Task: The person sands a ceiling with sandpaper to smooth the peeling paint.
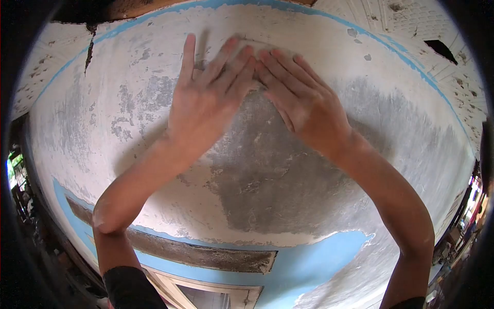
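Grey patch (267, 175) lies just below both flat hands: left hand (206, 103) fingers spread, right hand (306, 105) fingers together, tips meeting.

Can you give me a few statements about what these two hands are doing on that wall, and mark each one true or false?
1. The left hand and right hand lie flat on the wall. True.
2. The left hand holds a brush. False: it is empty, with its fingers stretched out.
3. The fingertips of the two hands meet. True.
4. The wall is smooth and evenly painted. False: the paint is worn, and a bare grey patch lies under the hands.
5. A blue band shows lower down in the picture. True.
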Tool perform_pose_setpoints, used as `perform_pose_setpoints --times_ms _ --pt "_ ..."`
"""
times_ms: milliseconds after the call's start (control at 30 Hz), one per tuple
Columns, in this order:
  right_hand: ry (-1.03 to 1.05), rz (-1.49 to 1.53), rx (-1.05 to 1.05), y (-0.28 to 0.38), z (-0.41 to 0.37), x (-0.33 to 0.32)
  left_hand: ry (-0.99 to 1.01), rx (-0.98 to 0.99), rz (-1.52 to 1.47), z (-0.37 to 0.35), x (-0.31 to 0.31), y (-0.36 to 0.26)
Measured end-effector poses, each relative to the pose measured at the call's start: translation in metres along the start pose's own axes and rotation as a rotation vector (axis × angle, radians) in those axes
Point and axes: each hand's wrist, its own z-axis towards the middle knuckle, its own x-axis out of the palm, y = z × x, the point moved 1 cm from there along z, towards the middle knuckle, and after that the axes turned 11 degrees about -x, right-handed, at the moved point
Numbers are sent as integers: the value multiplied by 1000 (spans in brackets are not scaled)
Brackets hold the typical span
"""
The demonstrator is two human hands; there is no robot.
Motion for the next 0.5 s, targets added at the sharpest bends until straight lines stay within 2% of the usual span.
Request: perform_pose_setpoints --times_ms 33,133,233,300,400,500 --pt "23 -13 -5 -1 1 0 -26 1 32 7 2 2" --pt "96 -1 -10 14 -10 0 110 -13 54 -17 -7 -8" --pt "132 78 -52 40 -30 -1 185 -33 -60 -60 -20 -22" --pt "120 114 -117 35 -32 5 127 -25 -14 -52 -16 -13" --pt "-46 27 5 12 2 14 60 -35 68 -9 -8 9" --pt "-3 -11 -19 17 0 18 111 -43 57 -19 -6 8"
